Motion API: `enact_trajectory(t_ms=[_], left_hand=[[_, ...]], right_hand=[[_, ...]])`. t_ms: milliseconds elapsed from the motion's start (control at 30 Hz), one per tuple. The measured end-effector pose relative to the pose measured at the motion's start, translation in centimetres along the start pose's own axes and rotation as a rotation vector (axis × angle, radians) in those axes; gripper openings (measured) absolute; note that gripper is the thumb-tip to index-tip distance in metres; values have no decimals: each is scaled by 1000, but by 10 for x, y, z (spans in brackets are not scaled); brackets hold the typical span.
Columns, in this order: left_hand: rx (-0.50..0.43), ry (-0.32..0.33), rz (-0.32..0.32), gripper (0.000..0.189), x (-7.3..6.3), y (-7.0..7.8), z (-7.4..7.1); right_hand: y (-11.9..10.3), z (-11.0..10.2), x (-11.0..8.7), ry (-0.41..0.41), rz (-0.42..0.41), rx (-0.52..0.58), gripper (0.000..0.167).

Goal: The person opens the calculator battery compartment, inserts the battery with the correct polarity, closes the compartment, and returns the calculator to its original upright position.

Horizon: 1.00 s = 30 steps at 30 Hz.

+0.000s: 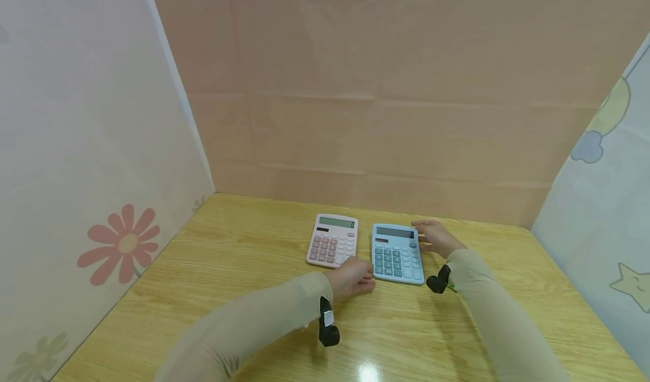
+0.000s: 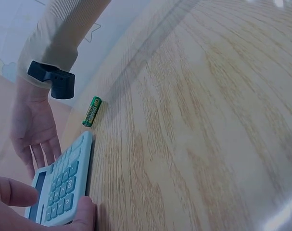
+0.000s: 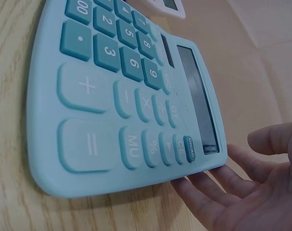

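A light blue calculator [image 1: 398, 253] lies on the wooden table, its keys facing up. My right hand [image 1: 439, 238] is at its upper right edge; in the right wrist view the loosely extended fingers [image 3: 218, 187] reach that edge, thumb apart from it. At the lower left corner is my left hand [image 1: 352, 277], its fingertips close against the calculator's side. In the left wrist view the left thumb and a finger [image 2: 84, 214] show beside the calculator [image 2: 64, 183]. A pink calculator [image 1: 332, 240] lies to the left, its lower right corner partly behind my left hand.
A green battery [image 2: 92, 111] lies on the table near the blue calculator, mostly hidden by the right wrist in the head view. Behind the wooden table [image 1: 244, 246] stands a plain beige-pink backdrop [image 1: 355, 117]. Patterned panels [image 1: 101, 117] border both sides.
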<state>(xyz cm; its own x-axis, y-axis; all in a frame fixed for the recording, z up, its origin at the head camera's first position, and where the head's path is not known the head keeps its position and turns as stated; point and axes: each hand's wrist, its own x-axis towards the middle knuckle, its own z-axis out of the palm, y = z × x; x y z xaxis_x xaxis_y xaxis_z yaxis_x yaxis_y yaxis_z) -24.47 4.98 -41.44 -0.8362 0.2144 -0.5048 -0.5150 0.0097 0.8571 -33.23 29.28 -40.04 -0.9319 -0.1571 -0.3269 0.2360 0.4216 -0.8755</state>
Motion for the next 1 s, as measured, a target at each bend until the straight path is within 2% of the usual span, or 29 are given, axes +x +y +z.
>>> enact_trajectory(t_ms=[167,433,800,1000], left_hand=[[17,6,16,23,1,1,2],[-2,-16,32,45,0,3,4],[-51,8,-1,31,4,3,6],[-76,8,5,35,5,2,7]], right_hand=[[1,0,1,-11,-1,-3,52],[0,1,0,-11,13,5,52],[-3,2,-1,-24,35,28,52],[-3,4,-1,-22,34,27,51]])
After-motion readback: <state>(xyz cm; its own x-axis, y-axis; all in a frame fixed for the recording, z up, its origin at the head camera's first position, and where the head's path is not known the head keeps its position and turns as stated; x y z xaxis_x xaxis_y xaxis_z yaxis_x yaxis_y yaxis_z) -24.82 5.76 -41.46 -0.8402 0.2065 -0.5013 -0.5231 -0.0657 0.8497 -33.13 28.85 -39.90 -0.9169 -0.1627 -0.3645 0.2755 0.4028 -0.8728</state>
